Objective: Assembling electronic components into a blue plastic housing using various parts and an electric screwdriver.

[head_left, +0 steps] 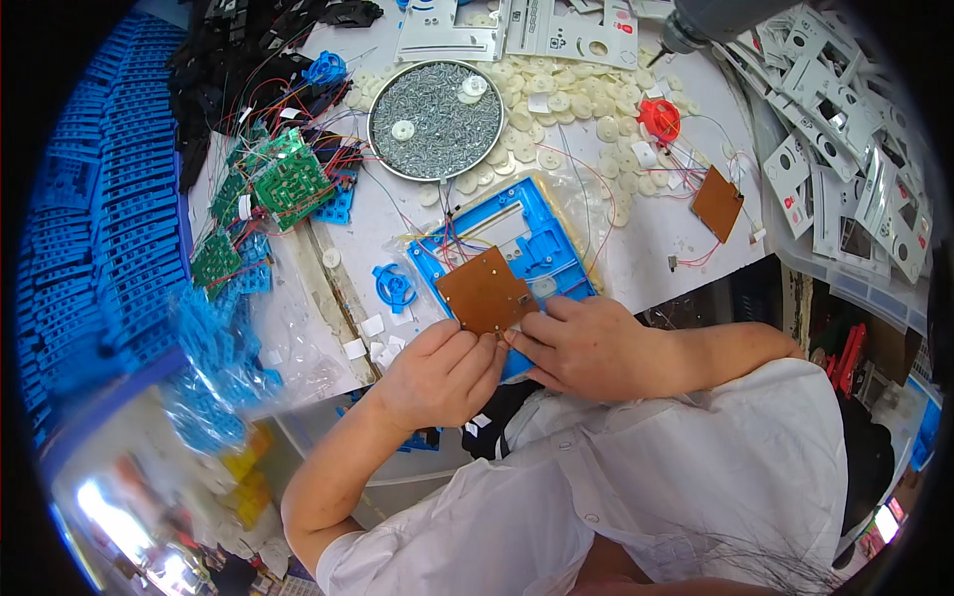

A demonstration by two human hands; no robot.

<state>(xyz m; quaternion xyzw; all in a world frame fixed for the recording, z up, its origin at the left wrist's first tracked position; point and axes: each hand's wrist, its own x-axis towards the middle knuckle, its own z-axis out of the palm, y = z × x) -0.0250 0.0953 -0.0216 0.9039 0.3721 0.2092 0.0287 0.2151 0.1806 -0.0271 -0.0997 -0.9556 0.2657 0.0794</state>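
A brown circuit board (484,288) lies tilted over a blue plastic housing (566,238), with thin coloured wires running from its upper side. My left hand (444,375) is closed at the board's near edge, thumb and fingers pinched together. From the right, my right hand (586,348) pinches the board's near right corner, close to the left fingertips. Whatever lies between the fingertips is too small to make out. Left of the housing is a blue ring-shaped part (395,288) with small white paper tags (373,325) near it.
A round tray of screws (422,149) stands beyond the housing, among many cream discs (586,109). Green circuit boards (288,179) and stacked blue parts (109,179) fill the left. Another brown board (717,205), a red part (659,120), an overhead screwdriver (686,35) and a bin of white panels (835,129) are right.
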